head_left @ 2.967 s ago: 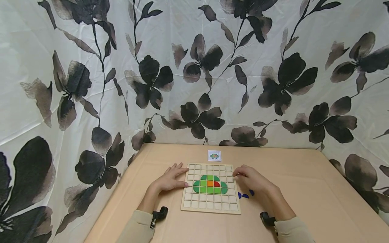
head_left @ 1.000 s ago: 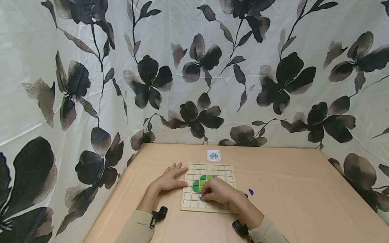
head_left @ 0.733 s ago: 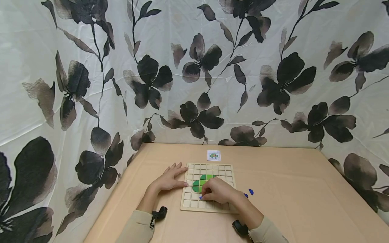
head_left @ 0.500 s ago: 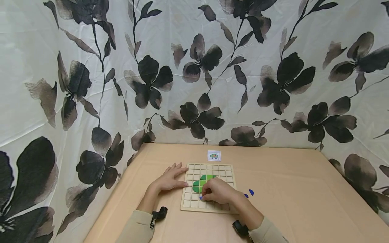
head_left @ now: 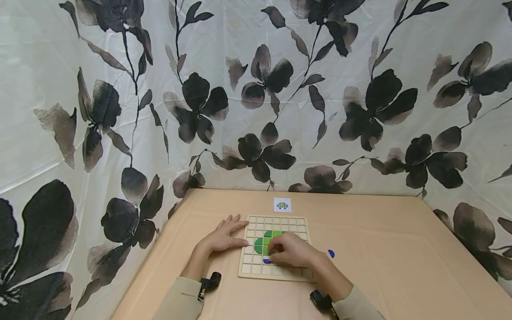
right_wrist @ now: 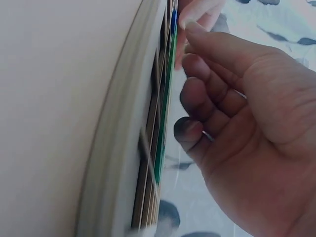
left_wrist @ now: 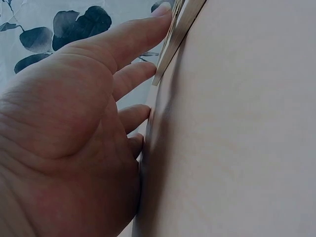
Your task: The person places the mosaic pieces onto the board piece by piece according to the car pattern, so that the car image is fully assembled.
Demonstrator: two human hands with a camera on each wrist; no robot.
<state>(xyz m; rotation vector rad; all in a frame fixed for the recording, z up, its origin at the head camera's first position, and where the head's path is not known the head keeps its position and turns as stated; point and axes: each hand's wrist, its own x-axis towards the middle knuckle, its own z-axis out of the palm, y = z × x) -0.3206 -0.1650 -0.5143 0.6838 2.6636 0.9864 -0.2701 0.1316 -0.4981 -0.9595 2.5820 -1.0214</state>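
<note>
1. Left hand [head_left: 221, 238] flat on the table [head_left: 392, 258], fingers straight and slightly spread, thumb tip touching the left edge of the grid board [head_left: 296, 222] at about 9 o'clock of the board. Same seen in the left wrist view: left hand [left_wrist: 69, 128] palm down, topmost fingertip against the board's edge [left_wrist: 180, 24].

2. Right hand [head_left: 294, 252] lying over the middle and right of the board, fingers bent and gathered together, tips pointing toward 9 o'clock. Cannot tell whether anything is pinched between them.

3. Blue piece [head_left: 266, 261] seated in the board just at the right hand's fingertips, at about 7 o'clock of the green pieces [head_left: 262, 243]. Touching the fingertips or merely beside them: cannot tell.

4. In the right wrist view, right hand [right_wrist: 247, 113] with curled fingers [right_wrist: 212, 94] close to the board's face, a blue edge [right_wrist: 173, 22] and a green edge [right_wrist: 165, 113] visible along the board; picture blurred.

5. Green pieces partly hidden under the right hand, showing at the board's centre-left.

6. Second blue piece [head_left: 331, 254] loose on the table, at 3 o'clock of the board, just beside the right wrist.

7. Small pattern card [head_left: 282, 205] on the table at 12 o'clock of the board, near it but apart.

8. Floral curtain [head_left: 256, 89] behind the table.
</note>
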